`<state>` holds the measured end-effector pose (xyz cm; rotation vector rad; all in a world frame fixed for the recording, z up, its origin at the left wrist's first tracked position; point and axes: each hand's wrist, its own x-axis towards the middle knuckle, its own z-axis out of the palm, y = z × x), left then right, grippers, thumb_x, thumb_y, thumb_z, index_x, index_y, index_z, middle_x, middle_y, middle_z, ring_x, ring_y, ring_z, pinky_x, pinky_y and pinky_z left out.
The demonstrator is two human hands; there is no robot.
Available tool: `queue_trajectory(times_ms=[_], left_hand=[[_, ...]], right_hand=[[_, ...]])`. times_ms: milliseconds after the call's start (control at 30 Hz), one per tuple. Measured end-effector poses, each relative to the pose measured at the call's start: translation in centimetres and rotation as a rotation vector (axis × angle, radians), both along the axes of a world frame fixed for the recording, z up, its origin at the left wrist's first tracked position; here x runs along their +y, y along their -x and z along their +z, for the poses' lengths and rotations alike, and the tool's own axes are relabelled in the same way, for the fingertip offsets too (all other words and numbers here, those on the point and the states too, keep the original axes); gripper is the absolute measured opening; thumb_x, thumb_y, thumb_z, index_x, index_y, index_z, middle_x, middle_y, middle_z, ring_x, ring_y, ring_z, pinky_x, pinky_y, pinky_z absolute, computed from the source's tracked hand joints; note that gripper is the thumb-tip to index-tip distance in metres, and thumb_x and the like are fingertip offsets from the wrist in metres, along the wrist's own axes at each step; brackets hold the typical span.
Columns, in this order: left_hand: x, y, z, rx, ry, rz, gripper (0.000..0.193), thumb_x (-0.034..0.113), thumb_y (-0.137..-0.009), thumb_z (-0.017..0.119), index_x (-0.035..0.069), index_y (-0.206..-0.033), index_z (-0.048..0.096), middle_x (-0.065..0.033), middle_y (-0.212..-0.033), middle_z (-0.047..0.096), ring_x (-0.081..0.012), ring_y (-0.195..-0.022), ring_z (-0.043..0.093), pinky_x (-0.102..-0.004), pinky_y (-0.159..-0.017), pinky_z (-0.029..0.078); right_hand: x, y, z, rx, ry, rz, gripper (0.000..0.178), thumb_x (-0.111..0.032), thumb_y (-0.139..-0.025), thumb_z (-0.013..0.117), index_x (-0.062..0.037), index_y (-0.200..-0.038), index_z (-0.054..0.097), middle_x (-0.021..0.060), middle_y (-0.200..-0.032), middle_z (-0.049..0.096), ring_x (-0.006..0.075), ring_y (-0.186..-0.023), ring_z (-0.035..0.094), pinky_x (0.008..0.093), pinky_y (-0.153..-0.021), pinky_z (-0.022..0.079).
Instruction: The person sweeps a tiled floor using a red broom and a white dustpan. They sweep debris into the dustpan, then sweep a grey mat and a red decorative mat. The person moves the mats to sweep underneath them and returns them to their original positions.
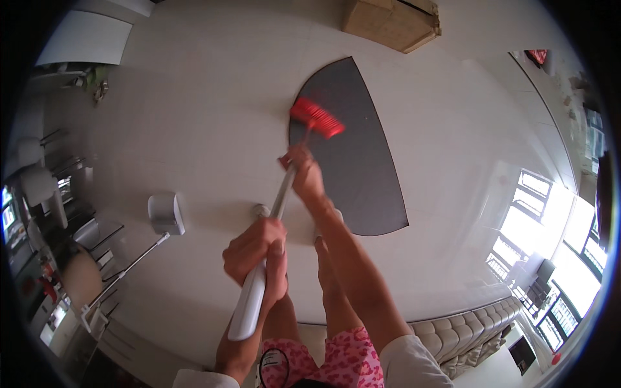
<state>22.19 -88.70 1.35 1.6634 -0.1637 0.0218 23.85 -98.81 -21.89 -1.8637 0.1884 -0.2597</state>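
Observation:
A broom with a red head (317,118) and a pale pole is in both my hands. My left hand (255,252) is wrapped round the thick white grip (249,304) near the pole's upper end. Farther down the pole, my right hand (302,173) is closed round it, nearer the head. The red head is blurred and over the dark grey half-round mat (362,168) on the floor; whether its bristles touch the mat I cannot tell. My feet stand at the mat's near left side, partly hidden by my arms.
A grey-white dustpan (165,213) with a long handle lies or stands on the pale tiled floor (213,129) to the left. A cardboard box (391,24) is at the far side. Chairs (39,184) line the left, and a tufted beige sofa (472,330) is at the near right.

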Motion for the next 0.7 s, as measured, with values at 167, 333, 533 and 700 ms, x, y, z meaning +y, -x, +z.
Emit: queue_trajectory(times_ms=[167, 333, 533, 700], left_hand=[[0.1, -0.2, 4.8, -0.12, -0.22, -0.167, 0.015, -0.006, -0.069, 0.054, -0.001, -0.058, 0.045, -0.0108, -0.059, 0.053, -0.0241, -0.051, 0.055, -0.0344, -0.058, 0.053], [-0.1, -0.9, 11.4, -0.257, -0.046, -0.436, 0.022, 0.006, -0.069, 0.075, 0.006, -0.066, 0.053, -0.004, -0.077, 0.065, -0.0205, -0.079, 0.068, -0.0425, -0.079, 0.058], [-3.5, -2.5, 2.2, -0.029, 0.276, -0.447, 0.025, -0.009, -0.066, 0.064, 0.005, -0.061, 0.044, -0.0071, -0.066, 0.05, -0.0239, -0.065, 0.058, -0.034, -0.063, 0.047], [0.3, -8.0, 3.3, 0.028, 0.173, -0.584, 0.029, -0.011, -0.057, 0.064, 0.005, -0.057, 0.04, -0.0059, -0.063, 0.044, -0.0222, -0.062, 0.054, -0.0324, -0.058, 0.044]], right_hand=[[3.3, 0.8, 4.4, 0.211, -0.09, 0.206, 0.018, -0.012, -0.082, 0.07, 0.0012, -0.079, 0.059, 0.0153, -0.084, 0.06, 0.0368, -0.084, 0.057, 0.0429, -0.073, 0.048], [-2.9, -0.7, 12.2, 0.211, 0.151, 0.062, 0.015, -0.008, -0.081, 0.07, 0.0024, -0.08, 0.059, 0.0137, -0.084, 0.059, 0.0336, -0.083, 0.061, 0.039, -0.069, 0.049], [-10.5, -1.4, 5.9, 0.306, 0.306, -0.236, 0.013, 0.006, -0.081, 0.068, 0.0016, -0.087, 0.058, 0.012, -0.093, 0.058, 0.0269, -0.076, 0.058, 0.0326, -0.07, 0.051], [-4.0, 0.2, -0.2, 0.29, -0.716, -0.485, 0.008, 0.003, -0.082, 0.065, 0.0018, -0.085, 0.058, 0.0133, -0.094, 0.059, 0.0294, -0.086, 0.058, 0.0352, -0.078, 0.05]])
